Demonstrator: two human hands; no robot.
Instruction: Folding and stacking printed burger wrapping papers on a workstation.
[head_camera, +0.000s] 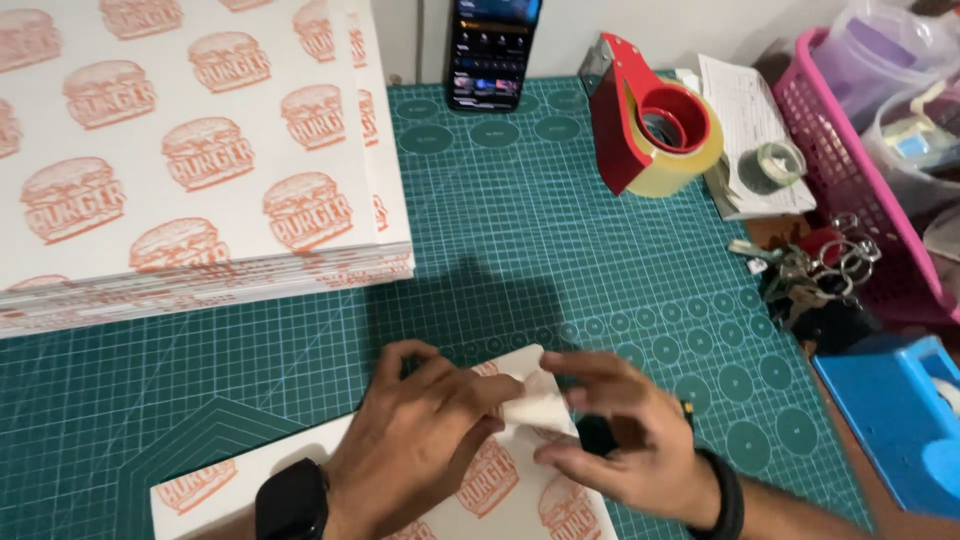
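Note:
A white paper sheet printed with orange burger pictures lies on the green cutting mat at the near edge. My left hand presses on the sheet and pinches its folded top corner. My right hand grips the same fold from the right side, and a small black object sits under its fingers. A black watch is on my left wrist, a black band on my right.
A thick stack of the same printed sheets fills the far left. A phone leans at the back. A red tape dispenser, papers, a small tape roll, keys, a pink basket and a blue dispenser line the right.

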